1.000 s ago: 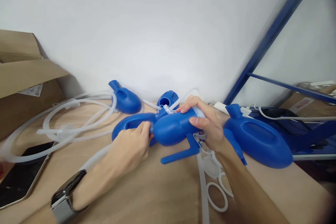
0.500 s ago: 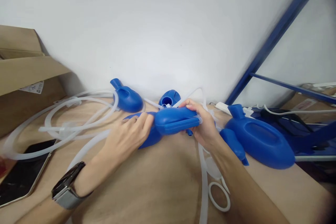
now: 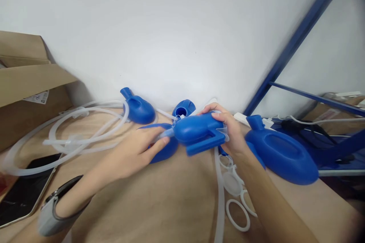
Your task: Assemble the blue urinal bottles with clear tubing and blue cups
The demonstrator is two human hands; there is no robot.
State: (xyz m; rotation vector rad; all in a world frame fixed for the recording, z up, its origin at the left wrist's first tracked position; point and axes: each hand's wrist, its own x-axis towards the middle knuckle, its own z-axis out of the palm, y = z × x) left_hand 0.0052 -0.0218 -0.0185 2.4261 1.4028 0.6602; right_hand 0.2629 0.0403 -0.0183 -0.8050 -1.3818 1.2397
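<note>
My right hand grips a blue plastic urinal head with a side arm by its right end, thumb on top. A clear piece shows at that end, against my palm. At the left end of the urinal head, my left hand pinches a short length of translucent tube between thumb and fingers. Whether the tube is seated on the head or only touches it, I cannot tell. Behind my left hand lies a blue urinal bottle, partly covered. Another blue piece with a round opening stands just behind the held head.
Coiled translucent tubing and a phone lie left, near a cardboard box. A blue bottle sits against the wall; a larger one lies right. White rings lie near my right forearm, beside a tube.
The urinal head has shifted slightly right and turned, its side arm swinging out toward me. My left hand has turned, and the tube between its thumb and fingers now shows.
</note>
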